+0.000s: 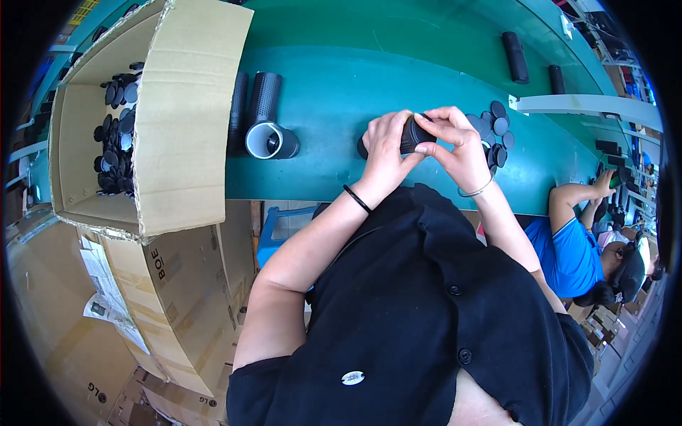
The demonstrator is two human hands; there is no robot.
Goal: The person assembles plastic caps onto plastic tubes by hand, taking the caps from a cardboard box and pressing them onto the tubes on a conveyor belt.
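Observation:
My left hand (387,142) is closed around a ribbed black tube (410,136), held sideways above the bench near its front edge. The thumb and fingers of my right hand (458,140) pinch the right end of this tube, where a round black cap (425,126) seems to sit. How far the cap is seated is hidden by my fingers. Just beyond my right hand, several loose black discs (499,126) lie in a pile on the green bench. To the left, a grey-black tube (290,143) lies with its open end showing, close to a perforated black tube (266,96).
A cardboard box (186,121) with many black discs (114,153) inside stands at the left. Two dark tubes (516,58) lie at the far right, past a pale metal bar (590,106). A person in a blue shirt (568,259) works at the right. Large cartons (181,284) stand lower left.

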